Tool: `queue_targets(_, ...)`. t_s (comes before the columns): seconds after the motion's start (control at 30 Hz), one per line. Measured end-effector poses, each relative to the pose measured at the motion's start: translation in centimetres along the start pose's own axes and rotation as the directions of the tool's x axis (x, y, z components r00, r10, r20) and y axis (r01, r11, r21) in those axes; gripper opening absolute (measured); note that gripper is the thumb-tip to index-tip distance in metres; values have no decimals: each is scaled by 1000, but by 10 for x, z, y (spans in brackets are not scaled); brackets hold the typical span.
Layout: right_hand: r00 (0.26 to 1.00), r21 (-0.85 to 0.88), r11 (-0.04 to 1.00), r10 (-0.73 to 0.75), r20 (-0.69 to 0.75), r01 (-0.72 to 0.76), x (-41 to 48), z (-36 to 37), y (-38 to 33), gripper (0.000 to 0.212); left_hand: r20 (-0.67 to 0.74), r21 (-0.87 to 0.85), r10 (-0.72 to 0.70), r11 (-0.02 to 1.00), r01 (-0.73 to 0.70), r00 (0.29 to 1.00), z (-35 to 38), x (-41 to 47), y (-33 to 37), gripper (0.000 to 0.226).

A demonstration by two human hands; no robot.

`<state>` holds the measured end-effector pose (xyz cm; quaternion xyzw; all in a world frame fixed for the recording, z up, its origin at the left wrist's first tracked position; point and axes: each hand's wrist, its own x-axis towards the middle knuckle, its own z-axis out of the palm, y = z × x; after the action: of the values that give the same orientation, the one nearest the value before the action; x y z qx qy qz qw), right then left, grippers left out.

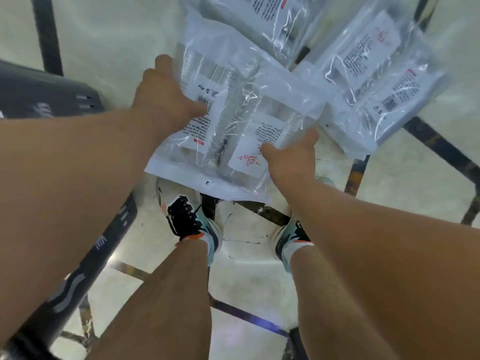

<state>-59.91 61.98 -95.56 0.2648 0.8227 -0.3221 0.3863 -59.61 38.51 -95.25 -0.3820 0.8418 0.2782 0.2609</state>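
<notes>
Clear plastic packet [233, 120] gripped at both sides, held flat in front of the person.

Left hand [166, 100] pinches its 9 o'clock edge, thumb pressed on top by a barcode and fingers curled past the rim. Right hand [292, 158] pinches the 4 o'clock edge the same way, thumb on top and fingers underneath. Inside the glossy, crinkled packet sit two white printed cards with black text and red script, with ribbed clear pieces and a slim dark item between them. A second packet [376, 81] at 2 o'clock and a third packet [259, 19] at 12 o'clock hold similar printed cards, both above a dark metal frame [439, 146].
</notes>
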Motion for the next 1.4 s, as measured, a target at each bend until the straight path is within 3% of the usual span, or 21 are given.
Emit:
queue_targets(0.37, 944, -241, 913, -311, 109, 328, -221, -201, -136, 92, -159, -354, -212, 924, 145, 964, -191, -259, 67, 80)
queue_targets(0.53, 843, -298, 789, -486, 231, 537, -352, -272, -214, 85, -232, -472, -321, 863, 182, 918, -295, -383, 93, 71)
queue_targets(0.67, 747, -386, 640, -563, 353, 664, -445, -300, -265, 98, -267, -613, -441, 764, 202, 857, -350, -472, 93, 72)
queue_targets(0.8, 649, -461, 460, -586, 485, 759, -516, -294, -298, 99, -233, -743, -572, 626, 236, 786, -372, -533, 68, 81)
queue_targets(0.9, 567, -449, 356, -616, 547, 819, -559, -268, -315, 98, -253, -791, -620, 575, 210, 743, -395, -562, 41, 71)
queue_targets(1.07, 459, -418, 229, -642, 615, 879, -624, -205, -328, 96, -294, -812, -684, 547, 203, 668, -427, -592, -26, 66)
queue_targets(1.4, 316, -383, 19, -603, 733, 924, -709, -89, -333, 82, -220, -905, -821, 373, 204, 527, -445, -641, -131, 72)
